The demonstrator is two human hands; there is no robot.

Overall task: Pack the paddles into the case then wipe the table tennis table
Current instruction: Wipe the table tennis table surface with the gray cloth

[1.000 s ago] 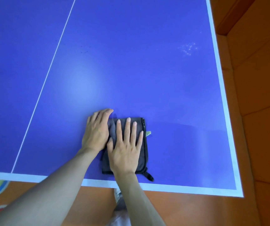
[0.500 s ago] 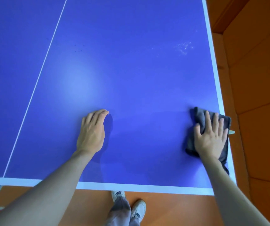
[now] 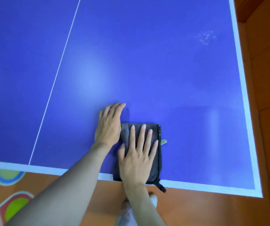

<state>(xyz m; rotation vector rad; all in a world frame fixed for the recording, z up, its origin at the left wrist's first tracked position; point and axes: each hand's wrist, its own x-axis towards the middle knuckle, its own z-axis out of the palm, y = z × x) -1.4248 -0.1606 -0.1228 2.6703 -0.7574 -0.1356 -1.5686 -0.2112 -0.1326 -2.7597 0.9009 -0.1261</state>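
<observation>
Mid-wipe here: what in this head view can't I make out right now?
- Paddles and case: not in view, so packing is unconfirmed.
- Cloth: its middle is hidden under the right hand.
- Table: far end and left side cut off by the frame.
- Whitish specks: too small to identify.
- Left hand: palm contact hidden.

- table top (image 3: 147, 54): solid blue, paler glossy glare patch left of centre
- centre line (image 3: 62, 51): thin, white
- edge band (image 3: 238, 66): wider, white, along the near and right borders
- speckle patch (image 3: 204, 37): whitish dots on the blue, far right
- cloth (image 3: 157, 160): dark grey, black stitched edge, black loop at the near corner
- tag (image 3: 163, 141): pale green, on the cloth's right edge
- floor (image 3: 268, 111): plain orange on the right
- floor mat (image 3: 10, 201): orange with ring pattern, green centres, blue, red and white bands
- shoe (image 3: 153, 199): white
</observation>
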